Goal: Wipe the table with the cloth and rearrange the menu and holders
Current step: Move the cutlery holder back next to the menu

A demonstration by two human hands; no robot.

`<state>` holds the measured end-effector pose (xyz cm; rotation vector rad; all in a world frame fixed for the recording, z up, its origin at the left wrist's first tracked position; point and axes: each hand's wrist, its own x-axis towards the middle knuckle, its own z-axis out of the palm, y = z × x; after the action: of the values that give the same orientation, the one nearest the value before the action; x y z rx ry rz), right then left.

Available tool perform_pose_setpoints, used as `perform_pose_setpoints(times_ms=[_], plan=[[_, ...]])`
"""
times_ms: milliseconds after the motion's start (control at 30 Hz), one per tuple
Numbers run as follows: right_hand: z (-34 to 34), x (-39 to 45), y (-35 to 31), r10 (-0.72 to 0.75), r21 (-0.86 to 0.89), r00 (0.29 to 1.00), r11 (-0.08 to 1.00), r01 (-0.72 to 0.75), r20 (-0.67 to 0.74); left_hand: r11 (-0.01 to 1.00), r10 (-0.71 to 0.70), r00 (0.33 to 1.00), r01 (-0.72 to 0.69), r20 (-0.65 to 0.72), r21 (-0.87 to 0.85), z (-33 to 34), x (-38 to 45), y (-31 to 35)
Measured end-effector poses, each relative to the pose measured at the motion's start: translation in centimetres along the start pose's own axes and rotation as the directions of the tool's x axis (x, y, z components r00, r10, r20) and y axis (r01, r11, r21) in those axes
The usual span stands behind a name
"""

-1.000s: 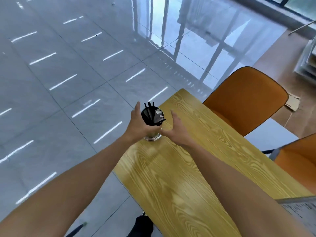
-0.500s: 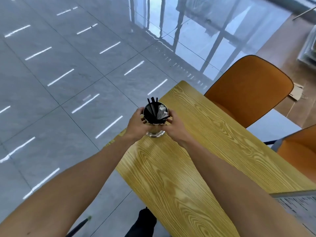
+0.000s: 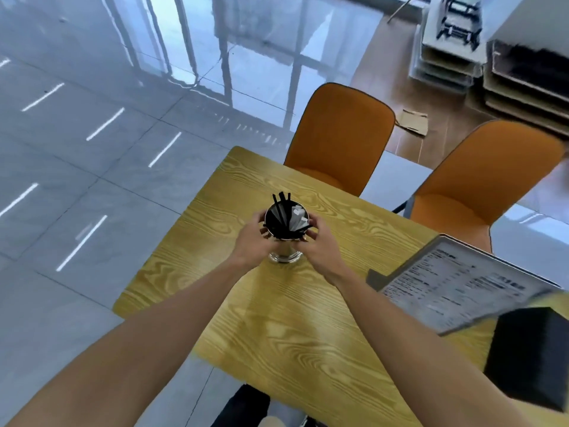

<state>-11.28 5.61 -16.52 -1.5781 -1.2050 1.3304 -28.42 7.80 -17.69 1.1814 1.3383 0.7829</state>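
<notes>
A shiny metal holder (image 3: pixel 284 255) with black sticks and white packets inside stands upright on the yellow wood-grain table (image 3: pixel 277 328), near its middle left part. My left hand (image 3: pixel 251 243) wraps its left side and my right hand (image 3: pixel 317 246) wraps its right side, both just below the rim. The menu (image 3: pixel 462 280), a grey framed sheet with small print, lies tilted at the table's right. A black box-shaped holder (image 3: pixel 532 359) stands at the near right, partly under the menu's corner. No cloth is in view.
Two orange chairs (image 3: pixel 340 140) (image 3: pixel 483 177) stand along the table's far side. Grey tiled floor (image 3: pixel 77 180) lies to the left of the table edge. Stacked trays and cardboard (image 3: pixel 492 63) sit on the floor at the back right. Dark shoes (image 3: pixel 243 408) show below the near edge.
The metal holder, gripped by both hands, has moved from the table's left edge inward toward its middle. The view has shifted right, bringing the menu and black box into sight.
</notes>
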Motion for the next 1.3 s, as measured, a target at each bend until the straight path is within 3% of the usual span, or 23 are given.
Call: perform_pose_setpoints(times_ms=[400,767,1300], plan=[[-7.5,-6.4,5.3,0.070,0.011,0.965,0.998,-0.069,-0.252,0.998,0.027,0.971,-0.039,0.237,0.045,10.1,-2.0,-0.3],[-9.1,-8.3,8.4,0.081,-0.097,0.923,0.987,-0.126,-0.375,0.996,0.016,0.957,-0.040,0.290,0.076,13.4,-3.1,-0.1],[-9.4,-10.0,8.8,0.174,-0.065,0.854,0.970,-0.235,-0.490,0.993,0.031,0.942,-0.066,0.335,0.094,14.9,-3.1,-0.4]])
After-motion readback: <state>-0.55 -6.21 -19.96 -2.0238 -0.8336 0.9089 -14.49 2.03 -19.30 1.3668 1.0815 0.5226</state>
